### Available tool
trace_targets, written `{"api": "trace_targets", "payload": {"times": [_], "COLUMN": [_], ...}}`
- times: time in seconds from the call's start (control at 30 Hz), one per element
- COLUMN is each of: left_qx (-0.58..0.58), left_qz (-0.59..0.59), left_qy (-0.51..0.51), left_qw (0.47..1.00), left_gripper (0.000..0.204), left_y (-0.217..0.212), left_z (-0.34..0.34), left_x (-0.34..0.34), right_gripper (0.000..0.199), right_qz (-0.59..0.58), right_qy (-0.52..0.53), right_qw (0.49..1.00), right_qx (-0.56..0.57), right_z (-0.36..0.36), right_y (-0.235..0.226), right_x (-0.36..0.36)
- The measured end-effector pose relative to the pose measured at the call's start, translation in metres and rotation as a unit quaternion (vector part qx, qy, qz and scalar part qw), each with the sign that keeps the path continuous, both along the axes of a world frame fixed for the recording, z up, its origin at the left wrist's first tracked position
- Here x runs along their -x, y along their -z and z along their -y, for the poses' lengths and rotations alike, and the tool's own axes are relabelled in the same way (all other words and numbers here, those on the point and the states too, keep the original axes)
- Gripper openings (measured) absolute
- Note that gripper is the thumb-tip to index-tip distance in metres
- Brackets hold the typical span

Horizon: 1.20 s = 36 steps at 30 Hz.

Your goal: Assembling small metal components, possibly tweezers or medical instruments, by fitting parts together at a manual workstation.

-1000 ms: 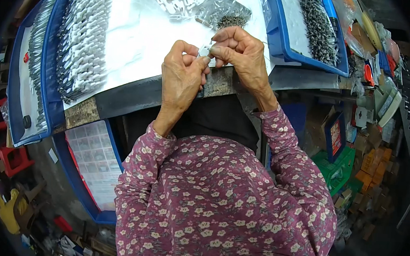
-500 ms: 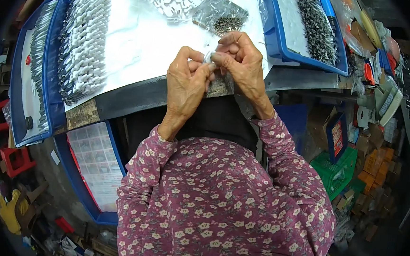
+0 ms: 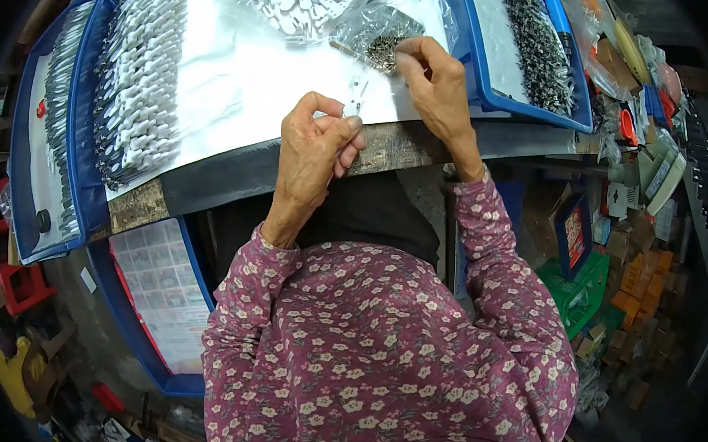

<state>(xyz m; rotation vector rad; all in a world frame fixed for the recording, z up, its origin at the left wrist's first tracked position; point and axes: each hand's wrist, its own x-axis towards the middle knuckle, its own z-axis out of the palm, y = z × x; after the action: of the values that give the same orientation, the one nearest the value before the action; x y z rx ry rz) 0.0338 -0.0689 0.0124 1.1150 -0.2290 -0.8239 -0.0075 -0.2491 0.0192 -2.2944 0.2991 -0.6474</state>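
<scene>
My left hand [image 3: 318, 140] pinches a small white plastic piece [image 3: 354, 106] with dark spots between thumb and fingers, just above the table's front edge. My right hand [image 3: 437, 87] is at the near right side of an open clear bag of small brass-coloured metal parts [image 3: 382, 49]. Its thumb and fingers are bent together at the bag's edge; whatever they hold, if anything, is too small to make out. Behind the bag, to its left, a heap of loose white plastic pieces [image 3: 299, 8] lies in clear plastic.
White paper [image 3: 248, 90] covers the tabletop. Rows of white-and-dark pieces [image 3: 143, 67] stand at the left beside a blue tray [image 3: 86, 120]. Another blue tray [image 3: 494, 99] with dark small parts sits at the right. Below right are a green crate [image 3: 574, 298] and orange boxes [image 3: 646, 274].
My right hand has left the white piece and moved up and right to the bag of metal parts. My left hand still holds the piece, which now shows more fully.
</scene>
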Motion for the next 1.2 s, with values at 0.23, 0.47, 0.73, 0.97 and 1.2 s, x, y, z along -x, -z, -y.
{"api": "trace_targets", "payload": {"times": [0.23,0.47,0.73,0.97,1.2], "left_qx": [0.004,-0.006,-0.008,-0.010,-0.007], "left_qz": [-0.007,-0.006,-0.003,0.000,-0.002], "left_qy": [0.001,0.000,-0.004,-0.002,0.000], "left_qw": [1.000,1.000,1.000,1.000,1.000], "left_gripper": [0.014,0.014,0.015,0.015,0.015], "left_y": [0.001,0.001,0.002,0.002,0.002], "left_z": [-0.002,0.000,0.000,0.000,0.000], "left_x": [-0.003,-0.004,-0.002,-0.004,-0.004], "right_gripper": [0.009,0.007,0.010,0.015,0.015], "right_qz": [-0.051,-0.040,-0.032,-0.067,-0.050], "right_qy": [-0.022,-0.014,0.014,0.004,0.012], "right_qw": [0.970,0.974,0.988,0.998,0.999], "right_qx": [0.237,0.221,0.148,0.019,-0.006], "right_z": [0.015,0.015,0.016,0.018,0.015], "right_y": [0.016,0.024,0.026,0.022,0.022], "right_x": [-0.023,-0.030,-0.028,-0.028,-0.028]}}
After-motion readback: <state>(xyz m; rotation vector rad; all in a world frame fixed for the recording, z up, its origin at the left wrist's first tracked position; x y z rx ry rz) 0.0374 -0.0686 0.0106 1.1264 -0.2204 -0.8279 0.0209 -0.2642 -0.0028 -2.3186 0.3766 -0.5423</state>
